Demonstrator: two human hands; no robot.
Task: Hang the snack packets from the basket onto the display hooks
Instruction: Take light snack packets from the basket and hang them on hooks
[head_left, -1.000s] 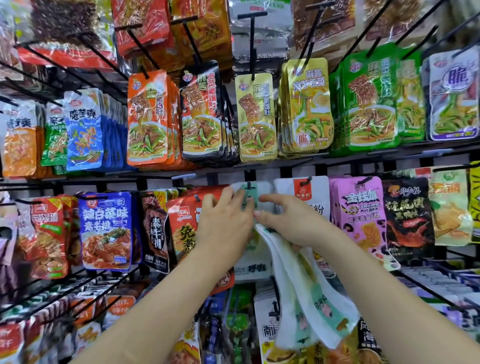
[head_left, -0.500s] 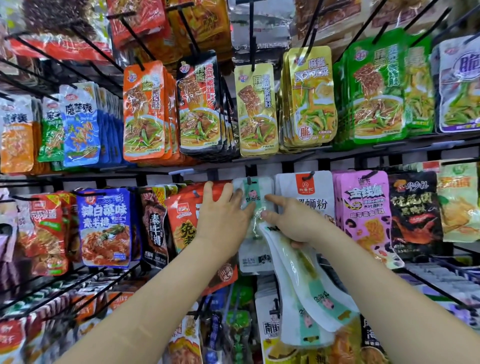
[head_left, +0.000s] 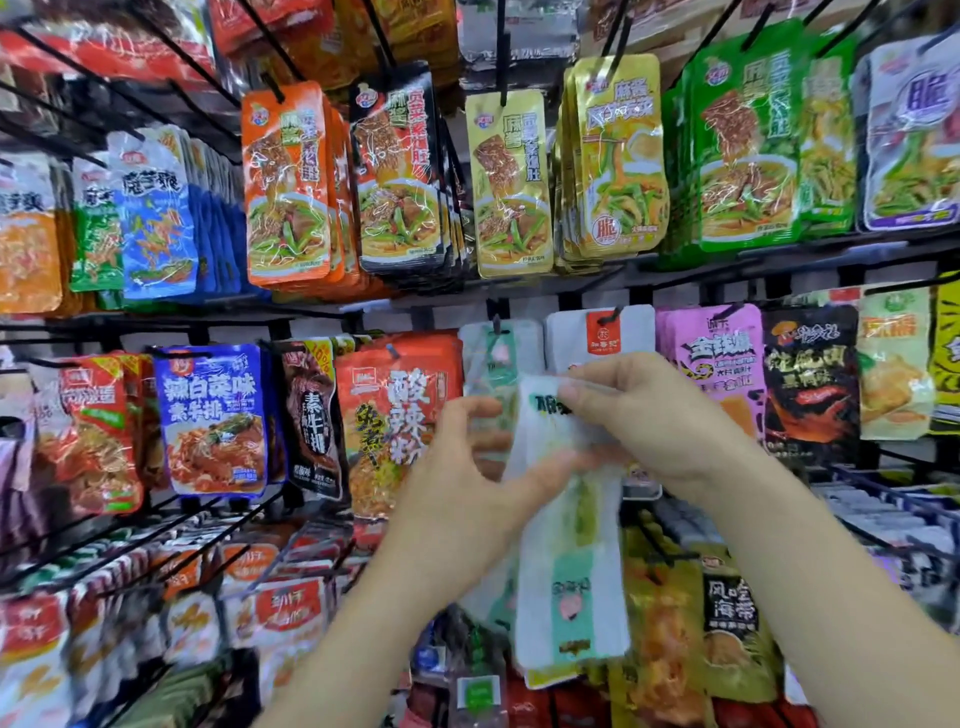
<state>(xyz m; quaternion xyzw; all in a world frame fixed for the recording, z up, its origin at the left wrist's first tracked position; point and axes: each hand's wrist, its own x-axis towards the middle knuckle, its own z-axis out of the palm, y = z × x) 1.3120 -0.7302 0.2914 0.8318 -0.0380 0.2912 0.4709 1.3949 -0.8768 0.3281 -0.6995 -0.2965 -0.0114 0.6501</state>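
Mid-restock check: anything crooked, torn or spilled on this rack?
Nothing spilled or torn shows. The orange packet, left of the hung white-green packet, hangs slightly tilted, its upper right corner crowding it. The held packets are too blurred to judge.

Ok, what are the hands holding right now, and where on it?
The white-and-green snack packets. The right hand pinches their top edge; the left hand grips their left side just below.
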